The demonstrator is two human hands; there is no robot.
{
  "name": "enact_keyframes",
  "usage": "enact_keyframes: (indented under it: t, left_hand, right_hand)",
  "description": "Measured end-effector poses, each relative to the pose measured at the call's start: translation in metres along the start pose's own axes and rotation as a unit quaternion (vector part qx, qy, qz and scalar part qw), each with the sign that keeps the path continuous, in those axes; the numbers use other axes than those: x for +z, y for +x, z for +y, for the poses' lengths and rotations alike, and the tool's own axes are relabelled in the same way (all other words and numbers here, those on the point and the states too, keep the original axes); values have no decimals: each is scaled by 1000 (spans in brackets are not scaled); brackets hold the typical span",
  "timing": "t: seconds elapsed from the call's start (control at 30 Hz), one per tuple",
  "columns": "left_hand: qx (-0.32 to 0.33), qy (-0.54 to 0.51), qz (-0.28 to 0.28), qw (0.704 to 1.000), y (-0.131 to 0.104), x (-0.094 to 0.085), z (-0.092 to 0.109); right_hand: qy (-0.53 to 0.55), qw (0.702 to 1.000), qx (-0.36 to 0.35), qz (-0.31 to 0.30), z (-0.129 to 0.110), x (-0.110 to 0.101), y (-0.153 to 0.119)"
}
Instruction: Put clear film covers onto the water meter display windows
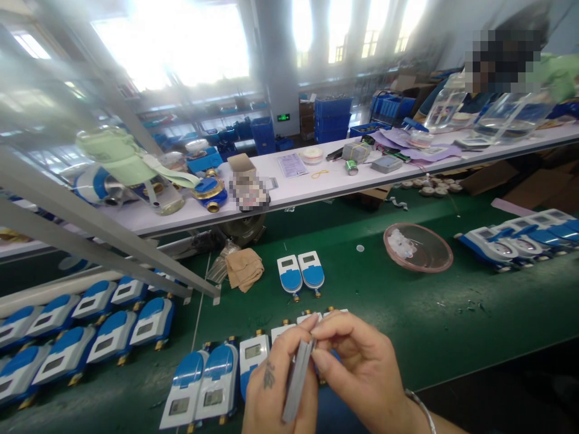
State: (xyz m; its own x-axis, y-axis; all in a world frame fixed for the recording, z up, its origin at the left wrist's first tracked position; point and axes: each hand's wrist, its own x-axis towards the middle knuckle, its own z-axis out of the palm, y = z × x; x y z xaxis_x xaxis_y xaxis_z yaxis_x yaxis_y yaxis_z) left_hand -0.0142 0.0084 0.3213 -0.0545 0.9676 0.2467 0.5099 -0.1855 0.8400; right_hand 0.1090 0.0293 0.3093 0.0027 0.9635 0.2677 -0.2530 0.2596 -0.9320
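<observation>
My left hand (pixel 274 386) is closed around a thin grey slab (pixel 297 383), seen edge-on and tilted; it looks layered, but its kind is unclear. At the slab's upper end, the thumb and forefinger of my right hand (pixel 362 364) are pinched together; whatever lies between them is too small to make out. Beneath and beside both hands are blue-and-white meters with small displays and brass fittings, partly covered by my fingers. Two of them, a meter (pixel 216 386) and its neighbour (pixel 183 392), lie just left of my left hand. Farther back, a pair of meters (pixel 301 272) lies on the green bench (pixel 353 307).
More meters (pixel 85 337) stand in rows at left, past a slanted metal post (pixel 149 256). Another row (pixel 520 238) lies at right. A pinkish bowl (pixel 434 250) holds white pieces; a brown cloth (pixel 244 269) lies behind. A raised shelf (pixel 289 190) spans the back, with a person beyond.
</observation>
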Motion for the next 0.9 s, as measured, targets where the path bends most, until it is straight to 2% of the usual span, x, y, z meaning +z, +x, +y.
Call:
enact_keyframes:
  t: [0.2,0.33,0.47,0.53,0.6,0.63,0.67,0.7,0.77,0.83,0.9]
  left_hand:
    - [7,27,-1,1000,-3,-1,-7]
    - [79,22,0,997,-1,2,-17]
    - [142,29,26,989,1,8,-27]
    - [122,7,38,992,2,9,-27]
    - [43,-77,18,996,2,9,-25]
    - [-9,-149,-9,989,3,9,-25]
    - [-62,-233,-45,969,4,8,-24]
    - [-110,-320,-85,937,4,7,-24]
    - [-187,-460,-149,855,6,6,-26]
    - [-244,-534,-173,791,8,7,-30]
    - [-253,-568,-168,765,8,11,-35]
  right_hand:
    - [-2,1000,-4,9,-2,6,1]
    - [7,998,46,33,-3,9,1]
    - [35,991,108,67,-3,11,1]
    - [55,988,121,72,-1,9,0]
    - [77,987,129,65,1,7,-2]
    - [89,985,132,59,2,6,-3]
    - [102,984,136,54,3,5,-5]
    - [115,983,138,49,3,5,-7]
    - [140,980,134,46,3,5,-11]
    - [167,975,135,57,2,6,-14]
    - [213,962,162,62,-1,7,-16]
